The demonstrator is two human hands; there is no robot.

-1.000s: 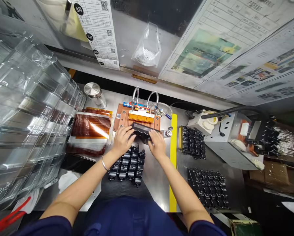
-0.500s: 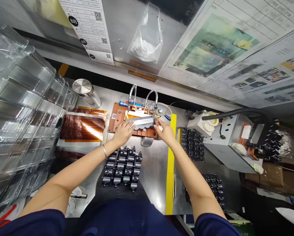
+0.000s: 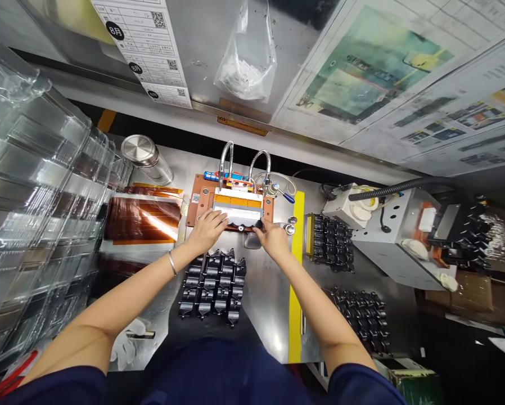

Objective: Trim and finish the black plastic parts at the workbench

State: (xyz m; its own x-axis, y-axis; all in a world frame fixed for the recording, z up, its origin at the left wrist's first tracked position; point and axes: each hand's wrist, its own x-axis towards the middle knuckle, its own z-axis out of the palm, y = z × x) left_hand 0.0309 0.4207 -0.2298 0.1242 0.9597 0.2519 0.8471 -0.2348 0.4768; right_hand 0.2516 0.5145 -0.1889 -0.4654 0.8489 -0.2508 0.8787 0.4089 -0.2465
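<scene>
A long black plastic part with a pale flat face [image 3: 239, 215] sits level along the front of a brown fixture [image 3: 202, 184]. My left hand [image 3: 210, 230] is closed on its left end, fingers together at the edge. At the right end my right hand [image 3: 273, 237] pinches the part's lower corner between thumb and fingers. Behind the part, an orange strip with a row of small marks [image 3: 238, 201] shows on the fixture. Below it, a grey rounded tab [image 3: 252, 242] juts from the fixture's front. My fingers hide both ends of the part.
Several black moulded parts [image 3: 212, 287] lie in rows nearer me; more parts [image 3: 332, 242] stand right of the yellow tape [image 3: 295, 315]. Amber film sheets [image 3: 143, 216], a steel-lidded jar [image 3: 140, 152] and stacked clear trays [image 3: 37, 197] are at left. Curved metal hoses [image 3: 261, 154] rise behind.
The black plastic part has gone from slanted to level and come slightly towards me, baring more of the orange strip. My right hand has moved down and left; two round metal knobs now show beside it.
</scene>
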